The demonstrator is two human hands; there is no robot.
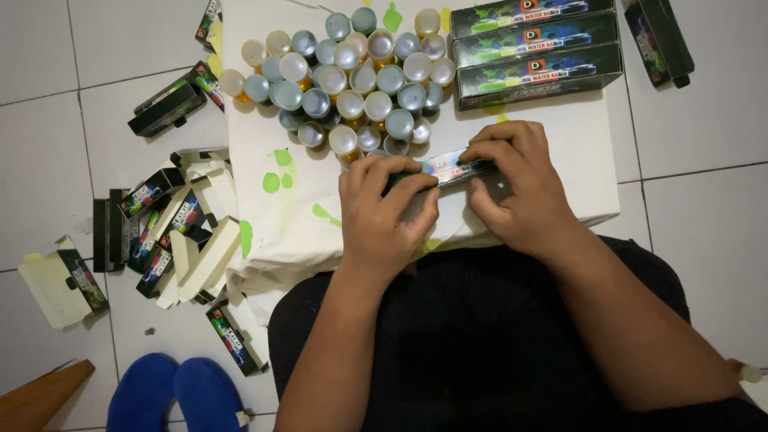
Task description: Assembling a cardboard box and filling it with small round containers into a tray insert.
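Head view, looking down on a person seated at a low white surface (576, 144) splashed with green paint spots. Both hands meet on one small dark carton (452, 172) with a colourful printed face, lying flat near the front middle of the surface, close to the person's lap. Left hand (384, 212) covers the carton's left end, grip clamped on it, fingers curled over the top. Right hand (516, 188) covers the right end, grip also clamped, fingertips pressing along the upper edge. Carton mostly hidden under the fingers; cannot tell whether its flaps are shut.

Just behind the hands, a tight cluster of small capped bottles (352, 80) stands upright, lids pale blue, white and cream, touching each other. To the right of the cluster, three long dark boxes (536, 52) lie stacked side by side at the surface's far right. One more dark box (660, 36) lies on the tiled floor (704, 120) beyond the corner.

Left of the surface, on the floor, a loose heap of flat and half-folded cartons (172, 232). A blue slipper pair (176, 396) sits bottom left.
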